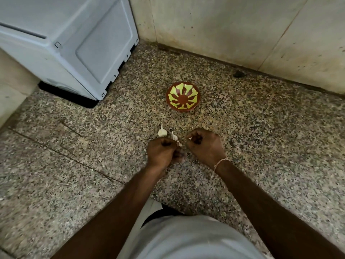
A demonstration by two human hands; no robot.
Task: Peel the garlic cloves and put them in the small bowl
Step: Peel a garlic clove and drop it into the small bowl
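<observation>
Garlic cloves: two visible. One unpeeled clove lies on the speckled floor, just beyond the left hand. A second clove is pinched in that hand's curled fingers. Right hand: fingers curled, pinching a pale scrap of skin. One small bowl, red with yellow-green pattern, sits apart, farther out. One grey appliance at upper left.

small bowl: brown, yellow-green petal pattern | garlic cloves nearer than bowl: off-white | floor: speckled beige-black (terrazzo-like) | appliance left of bowl: pale grey-blue | wristband: tan
</observation>
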